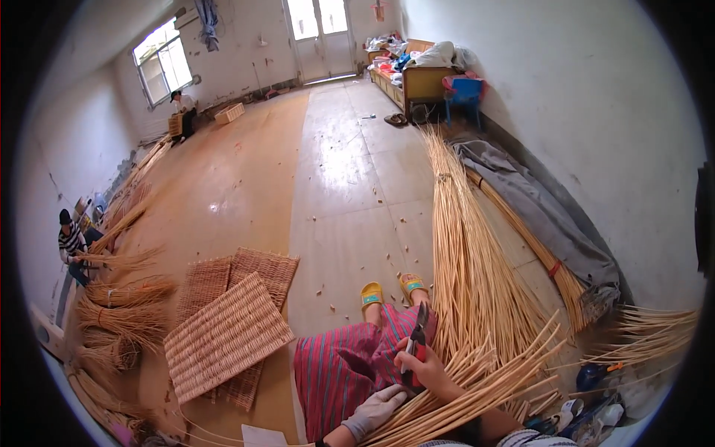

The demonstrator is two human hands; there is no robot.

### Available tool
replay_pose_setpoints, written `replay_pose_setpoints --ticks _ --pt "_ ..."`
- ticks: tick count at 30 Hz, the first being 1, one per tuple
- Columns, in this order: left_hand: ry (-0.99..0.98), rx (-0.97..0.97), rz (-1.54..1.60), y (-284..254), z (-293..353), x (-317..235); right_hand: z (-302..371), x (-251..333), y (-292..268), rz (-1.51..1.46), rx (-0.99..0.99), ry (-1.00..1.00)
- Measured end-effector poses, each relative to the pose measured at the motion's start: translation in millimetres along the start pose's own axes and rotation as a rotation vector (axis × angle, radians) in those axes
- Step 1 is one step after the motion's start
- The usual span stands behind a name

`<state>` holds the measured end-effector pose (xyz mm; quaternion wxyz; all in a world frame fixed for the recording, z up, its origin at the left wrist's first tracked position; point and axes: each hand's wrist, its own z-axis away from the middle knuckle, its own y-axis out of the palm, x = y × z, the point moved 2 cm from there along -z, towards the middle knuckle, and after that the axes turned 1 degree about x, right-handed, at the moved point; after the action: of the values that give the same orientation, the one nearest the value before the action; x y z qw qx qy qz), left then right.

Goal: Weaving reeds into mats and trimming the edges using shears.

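My right hand [424, 366] is closed around a pair of pruning shears [418, 343] with red and white handles, its dark blades pointing away from me. A pale glove covers my left hand [378, 411], whose fingers are pressed together over the near ends of some wicker rods [447, 406]; its fingertips are partly hidden. These rods lie across my lap and slant up to the right, passing under my right forearm. Striped red cloth [335, 372] covers my legs. Just right of my feet in yellow slippers [371, 294] lies a large tied bundle of long rods [465, 246].
Woven wicker panels [227, 335] are stacked at my left. Beyond them are rod bundles [123, 313] and a seated person [74, 242]; another person [181, 115] sits at the far left. Grey cloth [529, 201] lies along the right wall. A wooden bench [395, 78] stands farther back.
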<state>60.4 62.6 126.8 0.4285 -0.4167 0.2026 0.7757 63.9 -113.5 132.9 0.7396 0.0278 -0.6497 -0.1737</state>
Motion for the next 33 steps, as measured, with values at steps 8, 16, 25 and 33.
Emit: replay_pose_setpoints --ticks 8,16,25,33 --pt "0.089 0.045 0.029 7.5 3.4 4.0 4.7 -3.9 -6.1 -0.046 -0.020 0.018" --pt "0.171 -0.029 -0.050 13.0 20.8 -21.5 4.5 -2.2 -8.2 -0.044 -0.038 -0.018" --pt "0.995 -0.274 -0.193 -37.5 158.3 -164.5 7.1 -7.5 -7.5 -0.038 -0.031 -0.081" --pt "0.976 -0.330 -0.223 -44.2 178.3 -183.3 1.9 -9.2 -6.3 0.001 -0.025 -0.027"
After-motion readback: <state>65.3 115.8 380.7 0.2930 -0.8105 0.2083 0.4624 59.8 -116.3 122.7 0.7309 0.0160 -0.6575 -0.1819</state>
